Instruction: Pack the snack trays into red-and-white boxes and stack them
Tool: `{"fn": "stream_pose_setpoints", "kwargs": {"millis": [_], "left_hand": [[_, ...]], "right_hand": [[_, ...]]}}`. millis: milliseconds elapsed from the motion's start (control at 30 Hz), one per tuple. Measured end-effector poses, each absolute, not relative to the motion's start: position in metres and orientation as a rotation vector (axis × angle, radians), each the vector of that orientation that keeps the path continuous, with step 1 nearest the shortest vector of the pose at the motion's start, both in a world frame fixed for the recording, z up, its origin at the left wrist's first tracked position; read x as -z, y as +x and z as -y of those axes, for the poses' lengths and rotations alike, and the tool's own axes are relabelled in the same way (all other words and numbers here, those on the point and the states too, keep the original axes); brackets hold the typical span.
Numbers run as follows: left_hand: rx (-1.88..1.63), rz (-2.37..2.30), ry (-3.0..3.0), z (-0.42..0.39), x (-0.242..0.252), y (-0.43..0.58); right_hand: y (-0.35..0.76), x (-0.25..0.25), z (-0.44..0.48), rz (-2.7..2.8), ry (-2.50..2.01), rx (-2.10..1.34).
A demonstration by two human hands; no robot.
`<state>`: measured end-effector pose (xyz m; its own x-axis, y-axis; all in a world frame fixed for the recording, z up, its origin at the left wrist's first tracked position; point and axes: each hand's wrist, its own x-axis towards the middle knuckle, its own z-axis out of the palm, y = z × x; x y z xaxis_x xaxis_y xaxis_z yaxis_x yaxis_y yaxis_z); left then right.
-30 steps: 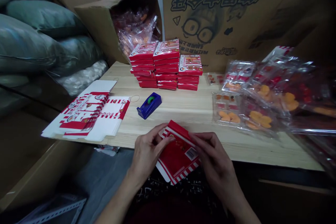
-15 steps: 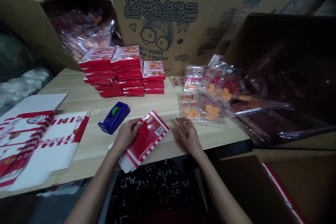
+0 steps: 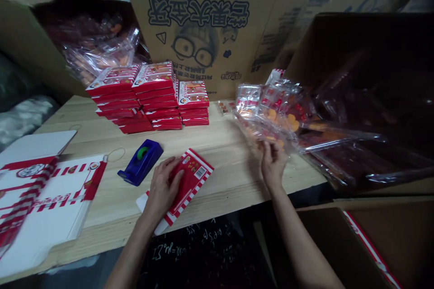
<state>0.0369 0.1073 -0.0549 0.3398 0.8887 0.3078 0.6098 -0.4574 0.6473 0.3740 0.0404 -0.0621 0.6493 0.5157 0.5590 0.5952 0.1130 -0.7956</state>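
A flat red-and-white candy box [image 3: 190, 183] lies slantwise at the front of the wooden table, its white end flap sticking out over the edge. My left hand [image 3: 165, 185] grips its left side, thumb across the printed face. Farther right, my right hand [image 3: 273, 162] has its fingers closed on the near edge of a clear plastic candy packet [image 3: 259, 132] with orange pieces inside. That packet is blurred and overlaps a heap of similar packets [image 3: 281, 104].
Stacks of filled red boxes [image 3: 156, 95] stand at the back. A blue tape dispenser [image 3: 140, 162] sits left of my left hand, beside flat printed cartons [image 3: 64, 207]. Open cardboard boxes with packets flank the table [image 3: 224, 144], and a large printed carton [image 3: 203, 4] stands behind.
My right hand has moved right and forward from beside the red box and taken hold of a packet. My left hand has shifted its thumb onto the box's face. The view has turned slightly.
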Motion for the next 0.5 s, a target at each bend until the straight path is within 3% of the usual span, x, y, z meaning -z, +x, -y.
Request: {"fn": "stream_pose_setpoints", "kwargs": {"millis": [100, 267, 400, 500], "left_hand": [[-1.017, -1.283, 2.027, -0.1, 0.044, 0.048], [-1.076, -1.068, 1.462, -0.087, 0.029, 0.067], [-0.793, -0.79, 1.112, -0.068, 0.016, 0.053], [-0.819, -0.909, 0.929, -0.045, 0.007, 0.017]], "right_hand": [[0.383, 0.033, -0.03, 0.719, -1.405, 0.041], [0.362, -0.004, -0.006, 0.54, -1.137, -0.518], [0.309, -0.003, 0.006, 0.628, -1.171, -0.857], [0.279, 0.006, 0.002, 0.796, -1.167, -1.029]]}}
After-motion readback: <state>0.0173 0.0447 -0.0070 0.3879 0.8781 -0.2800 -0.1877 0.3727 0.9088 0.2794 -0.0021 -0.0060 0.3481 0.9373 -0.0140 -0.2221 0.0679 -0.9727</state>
